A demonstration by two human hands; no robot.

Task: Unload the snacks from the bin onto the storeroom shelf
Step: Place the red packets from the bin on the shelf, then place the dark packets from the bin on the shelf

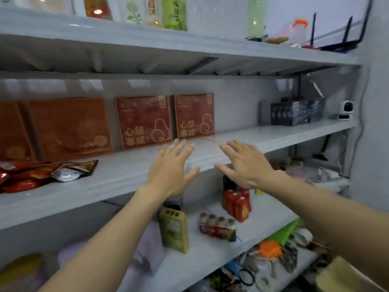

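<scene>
Hands spread flat, empty: left hand (171,169), right hand (246,164) over shelf (126,171); snack bags (42,173) far left.

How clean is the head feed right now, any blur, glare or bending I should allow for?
Head view: soft all over, worst at the left edge and bottom corners; the wide lens bows the shelf lines; print on the middle red boxes is readable; small glare spots on the top orange packet and the snack bags' foil; left hand and right hand slightly smeared.

Head camera faces the shelf (273,133) from close up.
</scene>
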